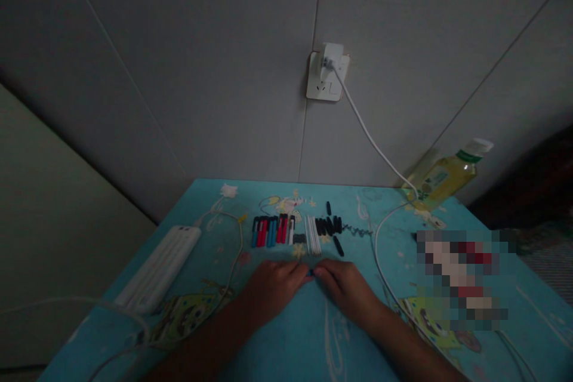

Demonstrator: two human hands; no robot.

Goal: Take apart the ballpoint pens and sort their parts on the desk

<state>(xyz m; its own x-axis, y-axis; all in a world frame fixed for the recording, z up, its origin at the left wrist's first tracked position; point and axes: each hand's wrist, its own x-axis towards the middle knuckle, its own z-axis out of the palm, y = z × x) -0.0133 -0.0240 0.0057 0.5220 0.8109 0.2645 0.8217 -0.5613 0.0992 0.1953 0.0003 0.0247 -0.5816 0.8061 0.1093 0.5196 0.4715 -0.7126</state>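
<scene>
- A small blue piece (mostly hidden) is grasped between the fingers of the left hand and right hand.
- Beyond them, white sticks are lined up between coloured barrels and black pieces.
- Behind, a charger is plugged in.

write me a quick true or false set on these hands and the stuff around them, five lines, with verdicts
1. The left hand and right hand meet at a small blue piece. True.
2. The bottle is left of both hands. False: the bottle is to their right.
3. A white cable hangs down from the charger at the wall socket. True.
4. The white sticks lie left of the red and blue barrels. False: they lie to the right.
5. The long white object lies left of both hands. True.
</scene>
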